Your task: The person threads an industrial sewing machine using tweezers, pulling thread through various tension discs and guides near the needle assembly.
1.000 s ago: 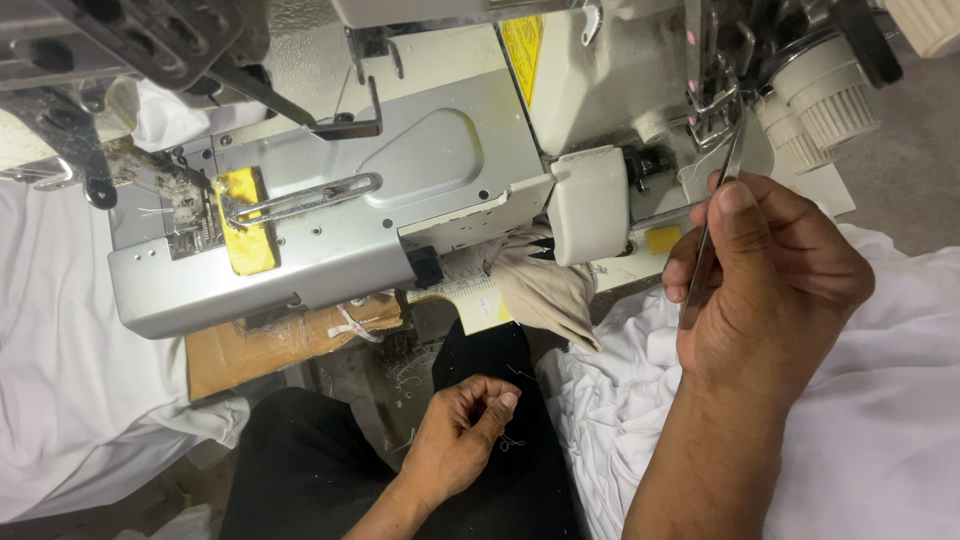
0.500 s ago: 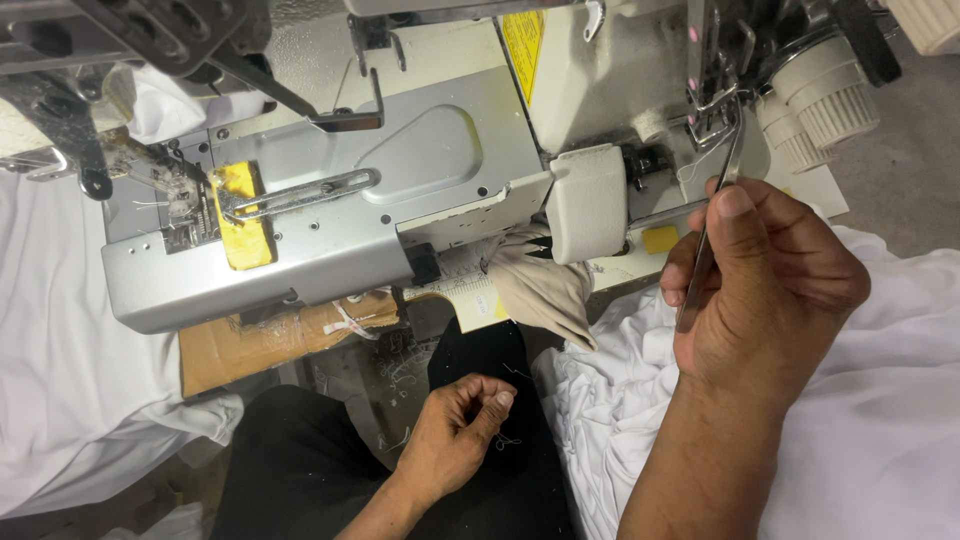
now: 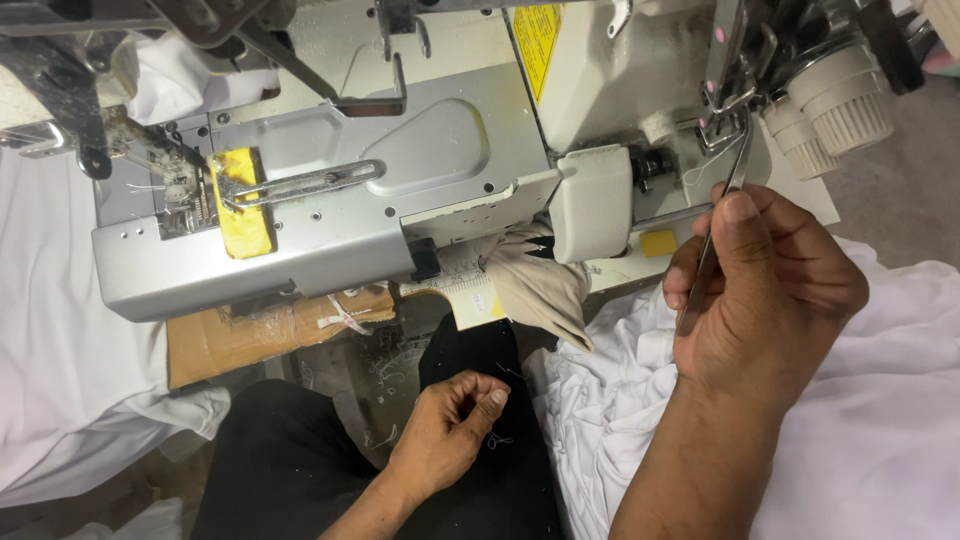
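Observation:
My right hand [image 3: 775, 290] grips thin metal tweezers [image 3: 722, 210], their tip raised to the thread guides [image 3: 728, 95] on the right side of a grey industrial sewing machine [image 3: 340, 190]. My left hand [image 3: 450, 430] rests low over my black trousers [image 3: 280, 470], its fingertips pinched together on what looks like a fine thread. The machine's needle area with a yellow patch [image 3: 240, 205] is at the left.
White fabric [image 3: 880, 430] is heaped at the right and over my lap, and more white cloth [image 3: 50, 350] hangs at the left. A beige rag [image 3: 535, 285] hangs from the machine's front. Brown cardboard [image 3: 250, 335] sits under the machine bed. Ribbed knobs [image 3: 835, 105] stand at top right.
The view has shifted slightly. My right hand stays at the thread guides with the tweezers, and my left hand stays pinched in my lap.

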